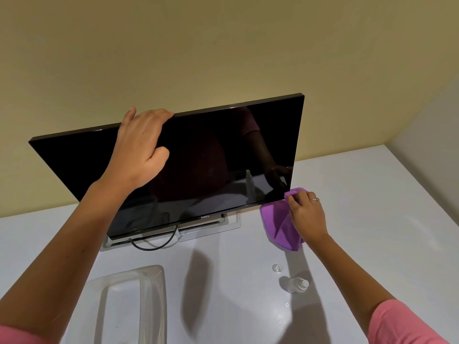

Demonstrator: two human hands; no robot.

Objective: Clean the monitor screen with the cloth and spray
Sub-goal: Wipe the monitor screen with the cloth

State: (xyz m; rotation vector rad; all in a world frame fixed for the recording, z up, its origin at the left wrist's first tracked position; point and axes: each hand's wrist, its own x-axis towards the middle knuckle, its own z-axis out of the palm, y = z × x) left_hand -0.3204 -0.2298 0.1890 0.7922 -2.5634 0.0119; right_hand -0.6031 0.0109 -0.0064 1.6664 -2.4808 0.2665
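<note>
A black monitor (203, 155) with a dark screen stands on a silver stand on the white table. My left hand (141, 145) grips its top edge, fingers curled over the back, thumb on the screen. My right hand (306, 214) holds a purple cloth (278, 224) at the screen's lower right corner; the cloth hangs down to the table. A small clear spray bottle (296, 285) stands on the table near my right forearm, and its clear cap (277, 267) lies just beside it.
A clear glass tray (151, 294) sits at the near left of the white table (372, 194). A black cable (154, 247) loops out from under the monitor stand (211, 228). A yellow wall rises behind, a white wall at the right.
</note>
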